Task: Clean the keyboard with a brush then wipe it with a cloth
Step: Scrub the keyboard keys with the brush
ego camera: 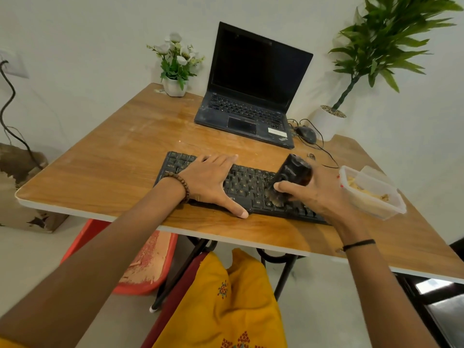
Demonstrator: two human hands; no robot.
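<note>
A black keyboard (pixel 251 187) lies near the front edge of the wooden table (pixel 113 172). My left hand (pixel 213 182) lies flat on the keyboard's left half, fingers straight and spread, thumb reaching over the front edge. My right hand (pixel 316 192) grips a dark brush (pixel 288 177) with a stubby black handle. Its bristles touch the keys on the right half of the keyboard. No cloth is in view.
An open black laptop (pixel 251 96) stands behind the keyboard, with a wired mouse (pixel 306 134) to its right. A clear plastic container (pixel 371 192) sits just right of my right hand. A white flower pot (pixel 174 84) and a potted plant (pixel 329 119) stand at the back.
</note>
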